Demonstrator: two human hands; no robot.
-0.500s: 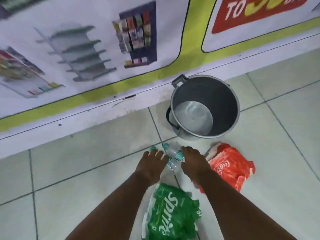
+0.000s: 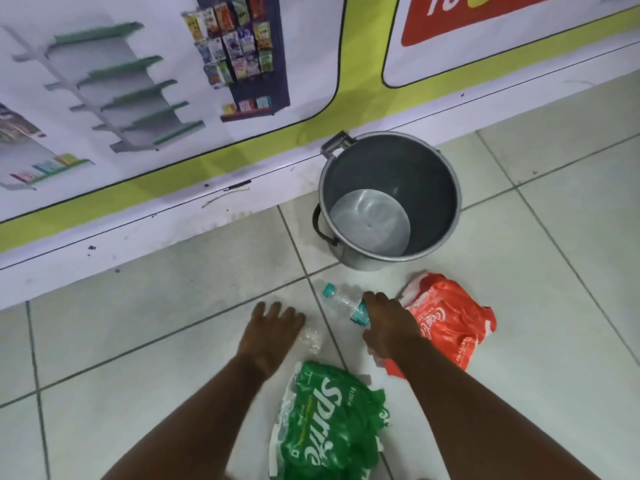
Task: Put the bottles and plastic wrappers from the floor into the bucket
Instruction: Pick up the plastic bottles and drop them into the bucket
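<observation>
A grey bucket (image 2: 433, 188) stands empty on the tiled floor by the wall. In front of it lies a clear bottle (image 2: 341, 299) with a teal cap and teal label; my right hand (image 2: 389, 325) grips its lower end. My left hand (image 2: 273, 329) lies palm down, closed over a second, crushed clear bottle (image 2: 310, 339), most of which it hides. A red Coca-Cola plastic wrapper (image 2: 446, 323) lies crumpled just right of my right hand. A green Sprite plastic wrapper (image 2: 329, 420) lies between my forearms, nearer to me.
A wall with a printed green and white banner (image 2: 166, 98) runs along the far side, right behind the bucket. The bucket's dark handle (image 2: 320, 226) hangs down on its left. Pale floor tiles (image 2: 138, 323) stretch left and right.
My hands, close together over the bottles before, have drawn apart. The left one has slid left with the crushed bottle under it, and the capped bottle shows more.
</observation>
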